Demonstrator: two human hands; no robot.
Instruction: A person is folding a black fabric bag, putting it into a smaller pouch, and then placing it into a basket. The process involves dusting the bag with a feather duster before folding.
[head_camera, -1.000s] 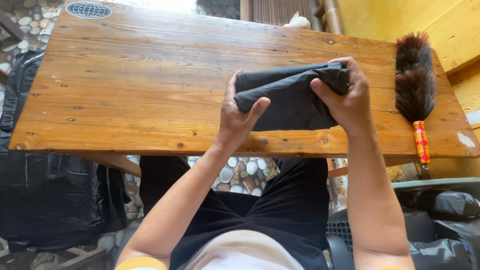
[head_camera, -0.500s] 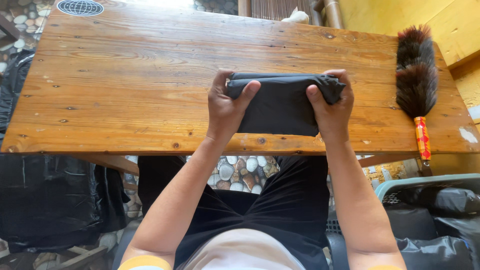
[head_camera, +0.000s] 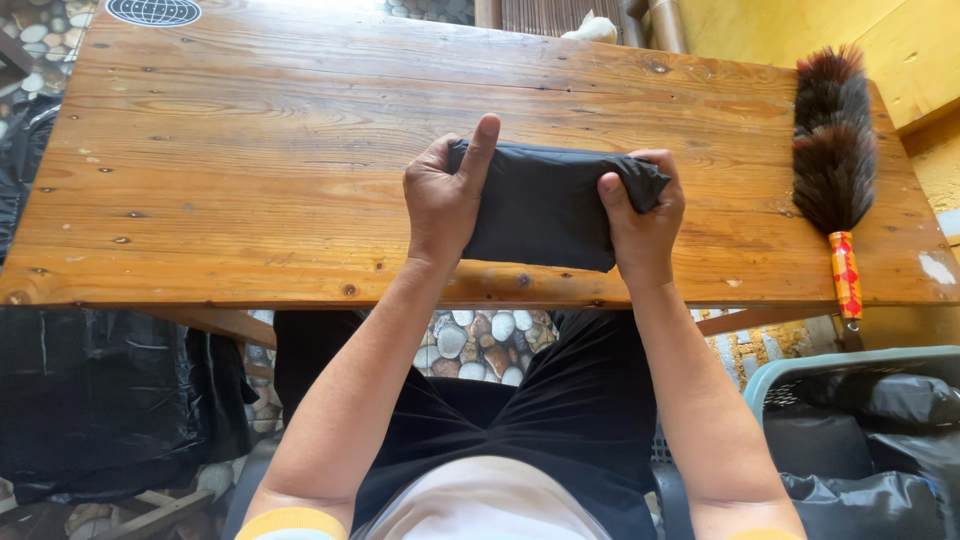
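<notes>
Folded dark cloth (head_camera: 545, 210) lies near the wooden table's (head_camera: 250, 180) near edge. Left hand (head_camera: 447, 198) grips its left end, forefinger raised; right hand (head_camera: 643, 215) pinches its right end shut.

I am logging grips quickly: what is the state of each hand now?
Left hand: closed on the left end of the folded dark cloth.
Right hand: closed on its right end.

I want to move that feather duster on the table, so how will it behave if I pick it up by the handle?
The feather duster probably feels light: most of it is fluffy plumes. The head will likely flex and sag while the thin, patterned handle stays stiff. It lies flat on the wooden table and seems unlikely to roll, as the plumes spread wide.
</notes>
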